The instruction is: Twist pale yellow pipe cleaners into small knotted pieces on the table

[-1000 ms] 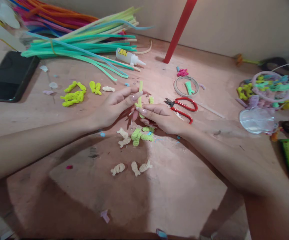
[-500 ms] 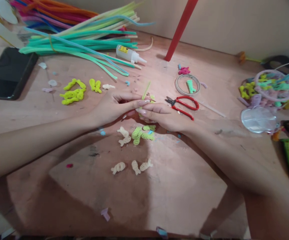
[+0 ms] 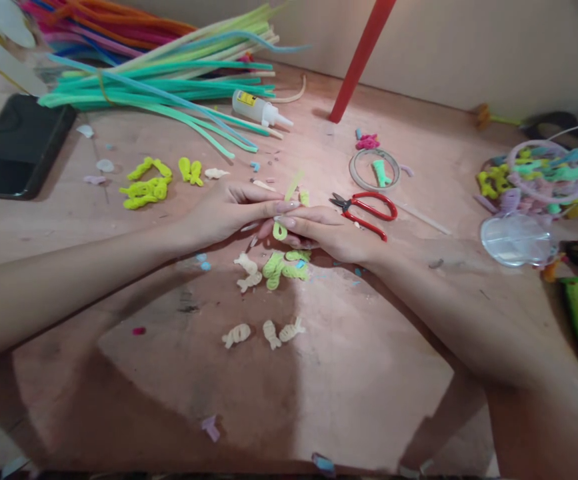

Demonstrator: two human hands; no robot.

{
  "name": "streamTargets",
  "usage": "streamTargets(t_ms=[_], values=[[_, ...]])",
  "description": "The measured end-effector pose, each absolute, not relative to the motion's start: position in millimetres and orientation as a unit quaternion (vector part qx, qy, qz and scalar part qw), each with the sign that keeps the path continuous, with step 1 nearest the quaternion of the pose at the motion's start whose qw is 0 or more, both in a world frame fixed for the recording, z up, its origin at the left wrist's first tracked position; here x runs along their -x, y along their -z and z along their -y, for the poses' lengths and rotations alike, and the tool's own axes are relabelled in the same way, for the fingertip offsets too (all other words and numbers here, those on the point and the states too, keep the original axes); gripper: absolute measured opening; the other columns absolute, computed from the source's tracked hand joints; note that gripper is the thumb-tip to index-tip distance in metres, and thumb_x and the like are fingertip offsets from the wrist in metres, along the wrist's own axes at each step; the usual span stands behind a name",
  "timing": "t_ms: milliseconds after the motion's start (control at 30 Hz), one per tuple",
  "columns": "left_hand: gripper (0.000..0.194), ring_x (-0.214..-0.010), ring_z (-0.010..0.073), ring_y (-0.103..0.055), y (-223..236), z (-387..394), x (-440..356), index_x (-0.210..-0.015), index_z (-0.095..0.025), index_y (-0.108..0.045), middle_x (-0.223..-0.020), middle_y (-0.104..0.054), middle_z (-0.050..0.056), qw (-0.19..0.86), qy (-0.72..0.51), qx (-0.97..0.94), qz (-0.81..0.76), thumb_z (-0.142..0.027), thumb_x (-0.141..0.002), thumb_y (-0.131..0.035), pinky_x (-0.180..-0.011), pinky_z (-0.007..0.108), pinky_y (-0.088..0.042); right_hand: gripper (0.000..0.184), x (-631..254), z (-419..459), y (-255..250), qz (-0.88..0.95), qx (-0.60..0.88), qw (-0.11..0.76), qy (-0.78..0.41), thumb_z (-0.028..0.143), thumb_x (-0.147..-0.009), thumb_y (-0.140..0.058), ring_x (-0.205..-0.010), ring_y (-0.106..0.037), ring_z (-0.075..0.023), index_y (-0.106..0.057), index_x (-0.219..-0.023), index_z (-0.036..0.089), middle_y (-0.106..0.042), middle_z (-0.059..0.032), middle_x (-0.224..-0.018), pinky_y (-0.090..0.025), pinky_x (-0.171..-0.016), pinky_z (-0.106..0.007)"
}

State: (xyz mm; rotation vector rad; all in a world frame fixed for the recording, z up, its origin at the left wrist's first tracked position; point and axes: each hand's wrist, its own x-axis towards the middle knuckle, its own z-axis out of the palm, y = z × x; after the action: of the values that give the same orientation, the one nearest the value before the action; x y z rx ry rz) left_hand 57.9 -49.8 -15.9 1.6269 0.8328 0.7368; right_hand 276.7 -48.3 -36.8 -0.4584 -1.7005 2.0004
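Between the fingertips of both hands is a pale yellow-green pipe cleaner (image 3: 279, 231), a small loop of it showing below and a straight end sticking up. My left hand (image 3: 241, 208) pinches it from the left. From the right, my right hand (image 3: 323, 232) closes on it, thumb tip meeting the left thumb. The fingers hide its middle. Just below the hands lie twisted light-green pieces (image 3: 277, 268) and cream pieces (image 3: 249, 273). Several more cream twists (image 3: 272, 335) sit nearer me. Red-handled cutters (image 3: 369, 207) rest right of my right hand, jaws apart.
A bundle of coloured pipe cleaners (image 3: 169, 87) lies at the back left, with a glue bottle (image 3: 253, 108) beside it. A phone (image 3: 21, 147) is at far left. A red post (image 3: 361, 63) stands behind. A tape ring (image 3: 353, 175) and a heap of twisted pieces (image 3: 499, 180) are right.
The pipe cleaner has turned between my fingers, so its loop now shows below the thumbs. My fingers have shifted slightly; the things on the table stay where they were.
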Motion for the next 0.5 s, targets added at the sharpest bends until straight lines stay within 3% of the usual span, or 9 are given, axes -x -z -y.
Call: streamTargets(t_ms=[133, 300, 400, 500], values=[[0.058, -0.046, 0.0114, -0.042, 20.3, 49.2, -56.2, -0.067, -0.02, -0.072, -0.053, -0.057, 0.0, 0.56, -0.315, -0.682, -0.349, -0.066, -0.102, -0.078, -0.049, 0.03, -0.027, 0.042, -277.8, 49.4, 33.8, 0.612, 0.164, 0.24, -0.735, 0.052, -0.113, -0.067, -0.063, -0.034, -0.0087, -0.071, -0.094, 0.014, -0.041, 0.0067, -0.073, -0.026, -0.055, -0.025], [0.05, -0.046, 0.0128, -0.046, 26.8, 50.6, -56.0, -0.1, -0.023, -0.08, -0.057, -0.059, -0.003, 0.608, -0.373, -0.623, -0.322, -0.073, -0.102, -0.075, -0.046, 0.029, -0.03, 0.034, -279.7, 53.0, 30.1, 0.583, 0.196, 0.243, -0.75, 0.042, -0.114, -0.06, -0.062, -0.028, -0.0109, -0.066, -0.09, 0.017, -0.038, 0.006, -0.072, -0.024, -0.056, -0.027], [0.049, -0.053, 0.0121, -0.05, 25.6, 55.5, -57.2, -0.097, -0.021, -0.077, -0.063, -0.059, -0.002, 0.575, -0.367, -0.648, -0.337, -0.07, -0.102, -0.078, -0.049, 0.027, -0.039, 0.031, -279.5, 54.2, 32.5, 0.577, 0.215, 0.252, -0.747, 0.036, -0.114, -0.056, -0.063, -0.029, -0.0115, -0.061, -0.088, 0.019, -0.038, 0.0054, -0.073, -0.026, -0.057, -0.026], [0.047, -0.069, 0.0151, -0.065, 24.8, 60.4, -57.9, -0.096, -0.018, -0.076, -0.076, -0.067, 0.001, 0.517, -0.377, -0.675, -0.368, -0.065, -0.101, -0.079, -0.062, 0.026, -0.053, 0.036, -278.4, 54.2, 35.7, 0.574, 0.242, 0.259, -0.738, 0.033, -0.113, -0.052, -0.065, -0.03, -0.0118, -0.053, -0.08, 0.021, -0.037, 0.0043, -0.074, -0.029, -0.058, -0.024]])
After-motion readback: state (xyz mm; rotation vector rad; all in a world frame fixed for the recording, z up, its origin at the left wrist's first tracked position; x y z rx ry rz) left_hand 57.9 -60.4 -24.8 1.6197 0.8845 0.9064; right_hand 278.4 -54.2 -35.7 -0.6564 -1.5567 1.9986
